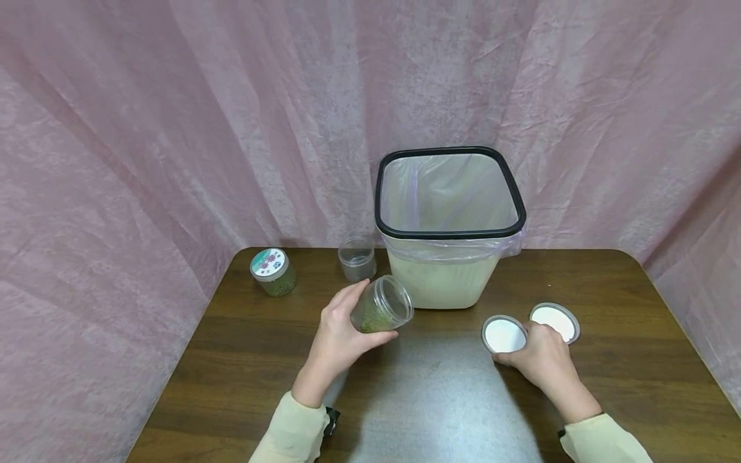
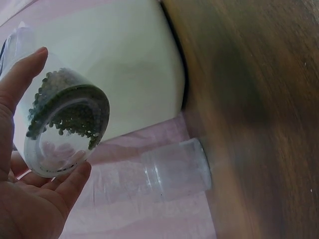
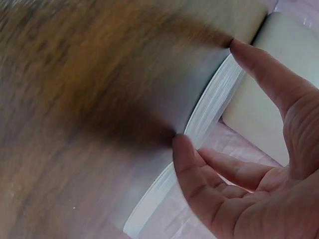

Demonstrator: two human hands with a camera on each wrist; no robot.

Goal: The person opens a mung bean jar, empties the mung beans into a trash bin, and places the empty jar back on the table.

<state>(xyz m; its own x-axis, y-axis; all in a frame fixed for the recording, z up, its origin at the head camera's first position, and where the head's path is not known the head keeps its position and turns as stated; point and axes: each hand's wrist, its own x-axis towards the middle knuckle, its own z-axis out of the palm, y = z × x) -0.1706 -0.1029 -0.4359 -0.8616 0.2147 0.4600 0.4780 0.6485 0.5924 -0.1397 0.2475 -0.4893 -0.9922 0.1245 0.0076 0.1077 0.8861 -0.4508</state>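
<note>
Pink curtains are hanging behind a brown wooden desk. Near the middle of the desk's far edge, a pale bin with a black rim is standing, wearing a clear liner. Both hands are working well apart. Just in front of the bin's left side, the left hand is gripping an open jar between thumb and fingers, raised and tilting with its mouth toward the right edge; green granules are lying inside. Toward the right edge, the right hand is pinching a white lid by its rim, while a second lid is lying just beside it. Left of the bin, a clear jar is standing upright by the far edge, and a capped jar with green contents is sitting near the far left corner.
</note>
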